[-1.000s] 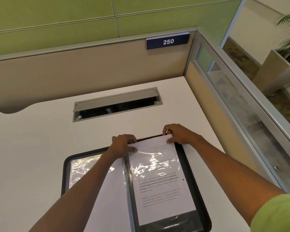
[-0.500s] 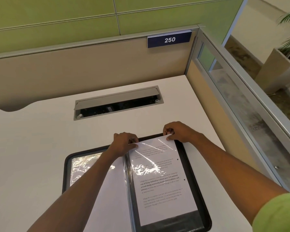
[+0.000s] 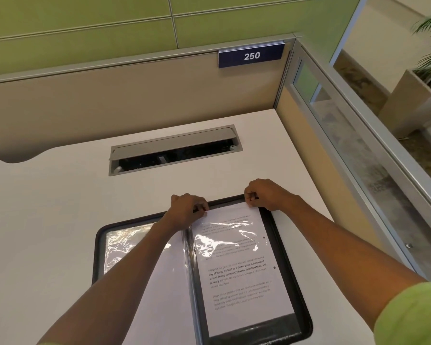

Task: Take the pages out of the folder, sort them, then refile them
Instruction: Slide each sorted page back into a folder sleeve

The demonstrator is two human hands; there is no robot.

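Observation:
A black folder (image 3: 301, 305) lies open on the white desk. Its right side holds a printed page (image 3: 244, 290) in a shiny clear sleeve. The left side shows another clear sleeve (image 3: 120, 247), partly hidden by my left forearm. My left hand (image 3: 188, 210) pinches the page's top left corner at the folder's spine. My right hand (image 3: 261, 194) pinches the top right corner of the page at the folder's far edge. The page's top edge sticks out a little past the sleeve opening.
A grey cable hatch (image 3: 174, 149) is set into the desk (image 3: 47, 207) beyond the folder, its lid raised. Beige partitions close the back and right; a sign reading 250 (image 3: 251, 56) hangs on the back one. A planter (image 3: 418, 95) stands outside.
Both hands have drawn the page's top edge slightly farther up, toward the folder's far edge. The grips are unchanged.

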